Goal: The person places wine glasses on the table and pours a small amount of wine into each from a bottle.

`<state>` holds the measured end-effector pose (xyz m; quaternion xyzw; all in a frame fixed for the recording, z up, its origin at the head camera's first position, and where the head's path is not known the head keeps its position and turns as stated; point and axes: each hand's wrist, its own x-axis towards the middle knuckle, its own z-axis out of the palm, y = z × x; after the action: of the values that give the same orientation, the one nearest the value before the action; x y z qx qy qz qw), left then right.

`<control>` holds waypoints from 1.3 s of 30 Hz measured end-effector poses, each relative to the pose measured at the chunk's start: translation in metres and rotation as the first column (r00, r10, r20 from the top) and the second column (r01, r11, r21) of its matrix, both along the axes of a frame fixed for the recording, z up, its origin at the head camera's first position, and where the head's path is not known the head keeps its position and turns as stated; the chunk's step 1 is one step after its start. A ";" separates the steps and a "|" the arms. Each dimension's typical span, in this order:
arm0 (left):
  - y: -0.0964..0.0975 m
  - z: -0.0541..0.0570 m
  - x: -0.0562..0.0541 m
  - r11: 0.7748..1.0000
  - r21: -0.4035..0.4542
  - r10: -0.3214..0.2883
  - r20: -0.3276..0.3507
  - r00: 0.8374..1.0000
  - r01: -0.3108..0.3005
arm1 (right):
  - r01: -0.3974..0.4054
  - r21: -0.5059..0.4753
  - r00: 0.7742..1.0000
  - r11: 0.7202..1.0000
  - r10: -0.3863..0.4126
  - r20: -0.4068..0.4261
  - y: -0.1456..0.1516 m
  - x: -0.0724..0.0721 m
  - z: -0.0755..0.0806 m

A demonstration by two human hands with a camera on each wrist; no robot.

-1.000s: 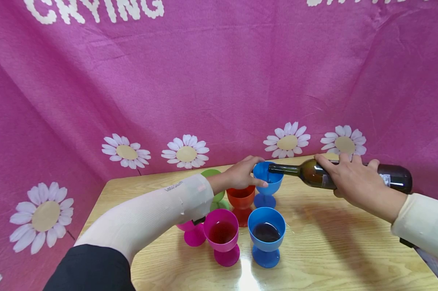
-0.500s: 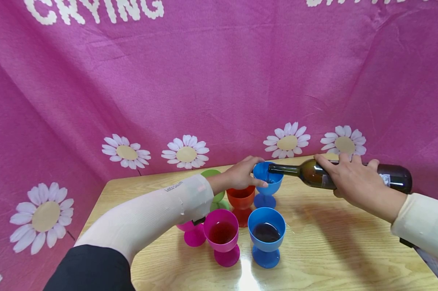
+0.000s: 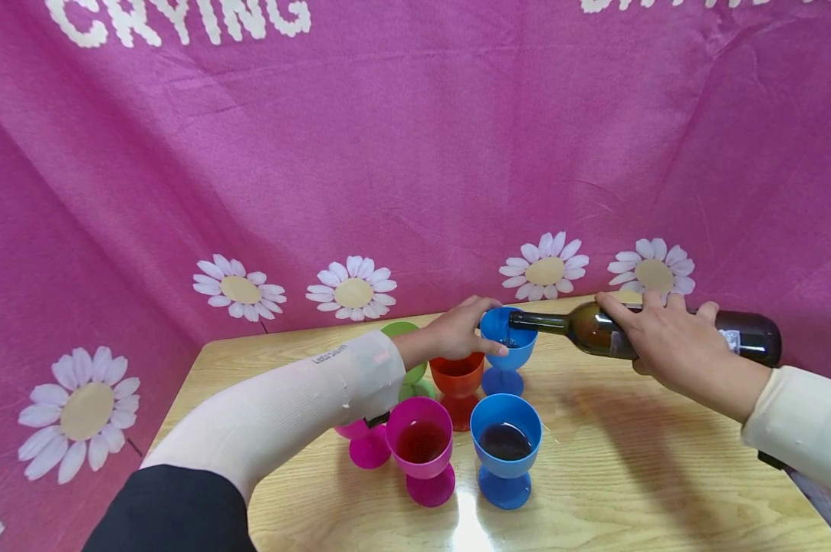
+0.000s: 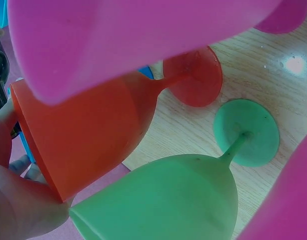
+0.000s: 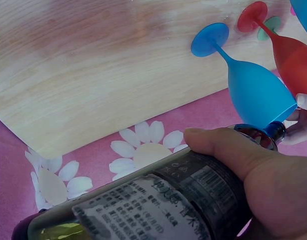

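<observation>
My right hand [image 3: 684,345] grips a dark wine bottle [image 3: 595,330], tipped nearly level with its neck pointing left. The bottle mouth lies over the rim of the far blue goblet [image 3: 517,356], and a thin stream runs down inside it. My left hand [image 3: 460,328] holds this goblet by its bowl near the rim, thumb on the near side. In the right wrist view, a printed label shows on the bottle [image 5: 143,207], and the blue goblet [image 5: 256,90] stands on its foot. An orange-red goblet [image 4: 93,132] partly hides the left hand [image 4: 23,205] in the left wrist view.
Nearer on the wooden table [image 3: 615,475] stand a blue goblet [image 3: 505,468] with dark liquid and a pink goblet [image 3: 421,460] with red liquid. A green goblet [image 3: 414,372] and a second pink goblet [image 3: 369,445] sit partly under the left arm. A pink daisy cloth [image 3: 415,192] hangs behind.
Both hands and the bottle stay in place. Inside the far blue goblet the splash where the stream lands changes shape slightly.
</observation>
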<state>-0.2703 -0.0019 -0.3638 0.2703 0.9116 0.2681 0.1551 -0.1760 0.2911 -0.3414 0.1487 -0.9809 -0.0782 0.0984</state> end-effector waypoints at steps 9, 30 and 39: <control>0.000 -0.001 -0.001 1.000 -0.001 0.005 -0.002 1.000 -0.005 | -0.003 -0.006 1.000 1.000 0.003 -0.005 -0.001 0.000 0.000; 0.000 0.000 0.001 1.000 0.001 0.004 -0.002 1.000 -0.004 | -0.006 -0.004 1.000 1.000 0.006 -0.015 0.000 0.000 0.000; 0.000 -0.001 0.001 1.000 -0.006 0.015 -0.002 1.000 -0.015 | -0.008 0.007 1.000 1.000 0.008 -0.021 0.001 0.000 0.000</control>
<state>-0.2691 -0.0017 -0.3645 0.2634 0.9145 0.2664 0.1530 -0.1759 0.2917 -0.3418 0.1520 -0.9789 -0.0827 0.1087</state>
